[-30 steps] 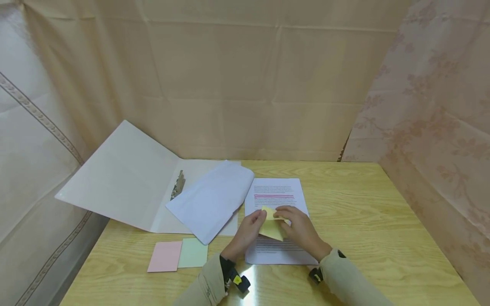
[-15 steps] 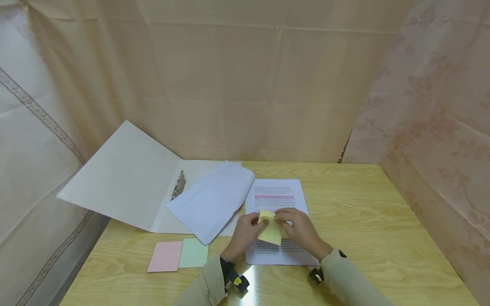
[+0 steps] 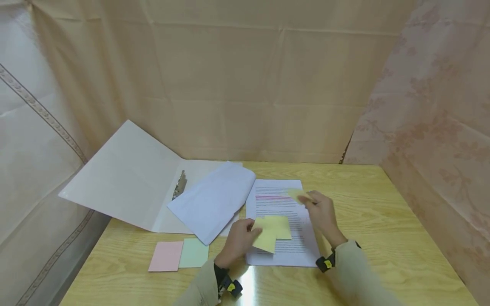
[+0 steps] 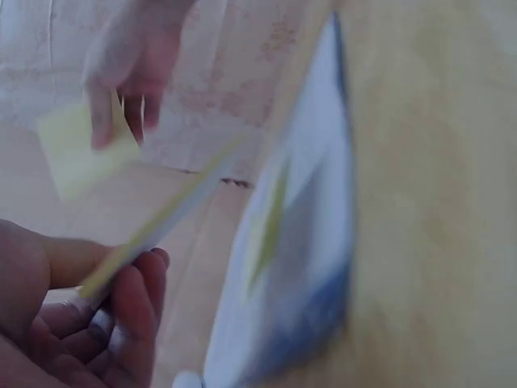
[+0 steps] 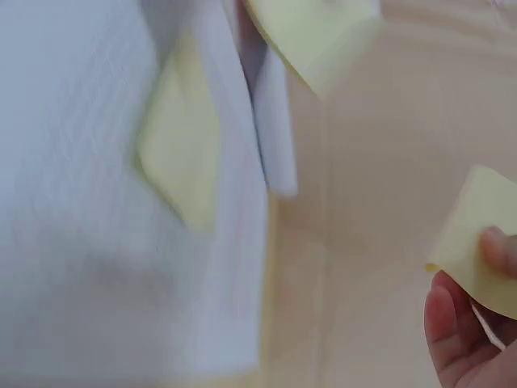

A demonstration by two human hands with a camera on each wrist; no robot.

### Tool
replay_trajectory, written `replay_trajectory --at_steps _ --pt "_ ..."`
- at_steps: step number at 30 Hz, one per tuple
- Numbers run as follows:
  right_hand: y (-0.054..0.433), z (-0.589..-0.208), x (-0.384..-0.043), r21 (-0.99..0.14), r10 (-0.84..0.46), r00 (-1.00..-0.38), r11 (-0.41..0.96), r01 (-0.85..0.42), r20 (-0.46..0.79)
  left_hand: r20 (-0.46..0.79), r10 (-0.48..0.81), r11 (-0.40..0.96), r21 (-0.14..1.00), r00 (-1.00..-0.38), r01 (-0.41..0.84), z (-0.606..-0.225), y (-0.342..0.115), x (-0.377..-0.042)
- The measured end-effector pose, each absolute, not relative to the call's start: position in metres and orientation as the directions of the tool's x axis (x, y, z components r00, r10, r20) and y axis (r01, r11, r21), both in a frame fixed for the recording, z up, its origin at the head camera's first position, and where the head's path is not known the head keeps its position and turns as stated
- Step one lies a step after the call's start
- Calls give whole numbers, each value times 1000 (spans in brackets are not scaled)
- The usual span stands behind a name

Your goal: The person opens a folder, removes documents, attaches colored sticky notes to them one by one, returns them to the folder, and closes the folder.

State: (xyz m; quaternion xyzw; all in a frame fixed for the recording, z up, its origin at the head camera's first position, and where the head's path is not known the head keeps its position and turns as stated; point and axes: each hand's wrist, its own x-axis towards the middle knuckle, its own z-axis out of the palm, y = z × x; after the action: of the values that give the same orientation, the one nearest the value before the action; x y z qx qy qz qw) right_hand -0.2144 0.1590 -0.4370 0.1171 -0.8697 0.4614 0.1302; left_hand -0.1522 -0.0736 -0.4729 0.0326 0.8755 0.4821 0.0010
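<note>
My left hand [image 3: 238, 237] pinches a pad of yellow sticky notes [image 3: 265, 240] by its left edge, held over the lower part of a printed page [image 3: 264, 208]. In the left wrist view the pad shows edge-on between thumb and fingers. A single yellow sticky note [image 5: 481, 234] is pinched between thumb and fingers of my right hand [image 3: 323, 213], over the page's upper right near pink highlighted lines. Another yellow sticky note [image 3: 284, 228] lies on the page's middle, partly overlapped by the pad in the head view.
On the left, a white ring binder [image 3: 126, 182] lies open with a metal clip [image 3: 179, 185]. Loose white sheets [image 3: 214, 199] lie slanted across it. A pink note pad [image 3: 165, 256] and a green one [image 3: 193, 253] sit at the front left. Curtains surround the wooden table [image 3: 367, 229].
A yellow sticky note has come off the pad in my right hand, which has moved up and right. My left hand has lowered slightly with the pad, revealing the note on the page.
</note>
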Motion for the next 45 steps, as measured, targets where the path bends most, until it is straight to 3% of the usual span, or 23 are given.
replay_trajectory --at_steps 3,11,19,26,35,45 --pt "176 -432 -221 -797 -16 -961 554 -239 277 32 34 554 831 -999 46 -475 -85 -145" --pt "183 -447 -223 -790 -30 -981 589 -171 190 -43 -39 534 843 -998 -58 -463 -106 -141" --pt "181 -451 -227 -781 -77 -983 598 -180 168 -47 -30 576 815 -998 -56 -453 -134 -142" --pt "182 -452 -226 -797 -100 -981 573 -192 165 -126 -18 652 750 -992 -107 -454 -146 -133" --pt "182 -453 -225 -814 -113 -984 552 -179 140 -135 60 689 722 -989 -56 -463 -157 -121" --pt "179 -456 -226 -826 -132 -980 529 -195 147 -148 15 811 581 -989 -74 -469 -159 -117"
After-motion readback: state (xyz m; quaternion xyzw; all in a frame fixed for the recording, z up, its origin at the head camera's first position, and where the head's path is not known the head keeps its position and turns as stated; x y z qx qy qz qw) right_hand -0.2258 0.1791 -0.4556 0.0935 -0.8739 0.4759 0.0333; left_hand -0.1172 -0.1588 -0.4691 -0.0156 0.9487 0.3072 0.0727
